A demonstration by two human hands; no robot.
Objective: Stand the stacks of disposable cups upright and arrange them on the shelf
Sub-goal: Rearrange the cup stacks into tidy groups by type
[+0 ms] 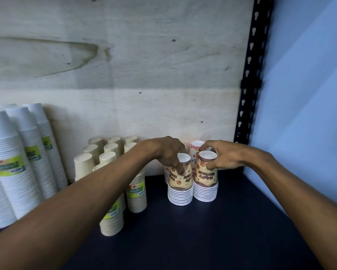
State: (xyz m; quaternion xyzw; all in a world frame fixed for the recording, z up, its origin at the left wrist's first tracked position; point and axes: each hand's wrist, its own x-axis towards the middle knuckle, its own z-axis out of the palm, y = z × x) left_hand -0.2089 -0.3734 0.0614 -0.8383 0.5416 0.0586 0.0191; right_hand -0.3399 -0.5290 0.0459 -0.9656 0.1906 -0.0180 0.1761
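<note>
Near the end, by the look of it. Left hand [168, 152] pinching the top of the left printed stack [180, 184], right hand [221, 155] closed on the top of the right printed stack [205, 182], both upright, touching, centre-right of frame on the dark shelf [202, 240]. Pink stack [195, 151] upright behind. Beige stacks [107, 158] centre-left and white stacks [13, 162] far left already standing. None seen lying down; only final nudging into line apparently left.
</note>
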